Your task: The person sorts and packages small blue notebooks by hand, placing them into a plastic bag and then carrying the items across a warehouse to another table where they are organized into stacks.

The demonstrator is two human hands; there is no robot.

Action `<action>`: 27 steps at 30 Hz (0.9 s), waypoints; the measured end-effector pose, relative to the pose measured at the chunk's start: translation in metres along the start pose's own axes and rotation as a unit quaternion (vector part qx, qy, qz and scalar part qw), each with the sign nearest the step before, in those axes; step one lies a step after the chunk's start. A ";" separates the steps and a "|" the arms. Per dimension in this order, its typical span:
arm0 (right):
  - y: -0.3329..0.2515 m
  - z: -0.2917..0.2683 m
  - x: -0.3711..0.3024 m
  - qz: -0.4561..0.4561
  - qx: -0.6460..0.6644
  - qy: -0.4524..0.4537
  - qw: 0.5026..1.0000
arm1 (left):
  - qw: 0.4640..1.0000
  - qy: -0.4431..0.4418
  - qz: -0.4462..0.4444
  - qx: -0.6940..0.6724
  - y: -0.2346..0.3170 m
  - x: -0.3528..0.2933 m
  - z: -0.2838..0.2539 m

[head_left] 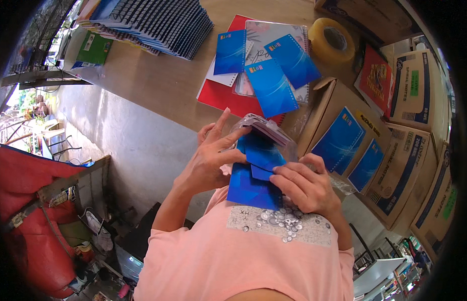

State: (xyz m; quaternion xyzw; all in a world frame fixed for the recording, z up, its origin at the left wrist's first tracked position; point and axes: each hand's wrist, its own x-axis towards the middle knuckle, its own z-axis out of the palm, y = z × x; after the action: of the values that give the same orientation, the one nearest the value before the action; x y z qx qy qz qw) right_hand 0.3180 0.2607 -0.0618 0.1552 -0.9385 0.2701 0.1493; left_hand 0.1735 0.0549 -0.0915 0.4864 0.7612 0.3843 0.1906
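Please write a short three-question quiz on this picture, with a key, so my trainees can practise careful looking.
1. Multiple choice: what do the left hand and right hand both touch? A) scissors B) blue cards C) a paintbrush
2. True or false: the tape roll lies to the right of the stack of spiral notebooks.
3. Fill in: the pale patterned notebook lies on something coloured ____.

Key: 1. B; 2. True; 3. red
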 end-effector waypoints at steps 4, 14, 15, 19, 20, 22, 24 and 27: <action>0.002 -0.003 0.001 0.017 0.073 -0.029 0.997 | 1.000 -0.017 -0.002 0.011 0.003 0.002 -0.003; -0.001 -0.006 0.003 0.168 0.111 -0.028 0.979 | 1.000 -0.002 -0.014 0.003 0.004 0.003 -0.002; -0.001 -0.006 0.004 0.176 0.102 -0.033 0.979 | 1.000 -0.002 -0.014 0.003 0.004 0.004 -0.002; 0.002 -0.004 0.002 0.126 0.055 -0.028 0.990 | 1.000 0.000 -0.012 0.004 0.004 0.003 -0.003; 0.004 -0.002 -0.002 0.111 0.072 -0.016 0.991 | 1.000 -0.001 -0.011 0.005 0.004 0.004 -0.003; 0.005 0.000 -0.005 0.097 0.089 -0.004 0.991 | 1.000 -0.005 -0.015 0.008 0.005 0.005 -0.004; 0.005 0.002 -0.006 0.095 0.118 -0.026 0.988 | 1.000 -0.006 -0.013 0.008 0.006 0.006 -0.005; 0.005 -0.002 -0.001 0.069 0.093 -0.049 0.992 | 1.000 -0.009 -0.011 0.007 0.005 0.007 -0.006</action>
State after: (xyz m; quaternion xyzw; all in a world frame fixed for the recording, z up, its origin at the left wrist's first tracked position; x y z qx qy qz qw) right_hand 0.3173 0.2656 -0.0631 0.1167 -0.9239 0.3580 0.0686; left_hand 0.1690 0.0596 -0.0832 0.4825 0.7678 0.3721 0.1981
